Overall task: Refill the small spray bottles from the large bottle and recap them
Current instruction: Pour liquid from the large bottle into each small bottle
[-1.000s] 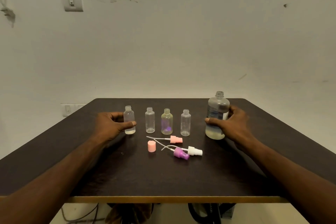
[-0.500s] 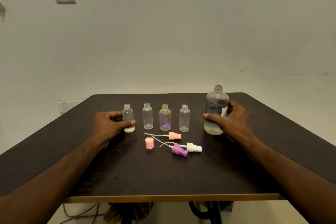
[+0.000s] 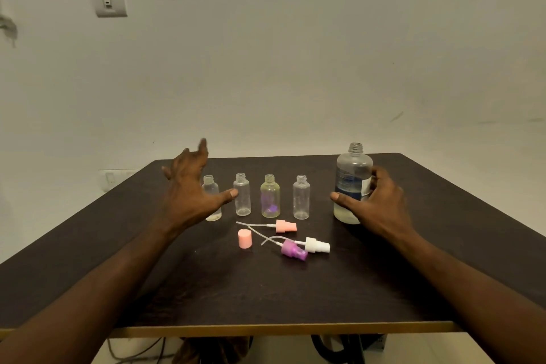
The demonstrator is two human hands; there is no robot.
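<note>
On the dark brown tabletop (image 3: 443, 245), four small clear plastic spray bottles (image 3: 301, 197) stand upright in a row, all uncapped, to the left of the large clear plastic bottle (image 3: 353, 183), which is also open at the neck. The right hand (image 3: 375, 201) wraps the large bottle's lower half, fingers curled round it, while it stands on the tabletop holding a shallow layer of pale liquid. The left hand (image 3: 189, 186) hovers spread wide and empty in front of the small bottle farthest from the large one. In front of the row lie a pink spray head (image 3: 285, 226), a white spray head (image 3: 317, 245), a purple spray head (image 3: 292, 250) and a pink cap (image 3: 245, 238). The small bottles look nearly empty, so I judge pouring has barely begun; filling and recapping all four remains.
</note>
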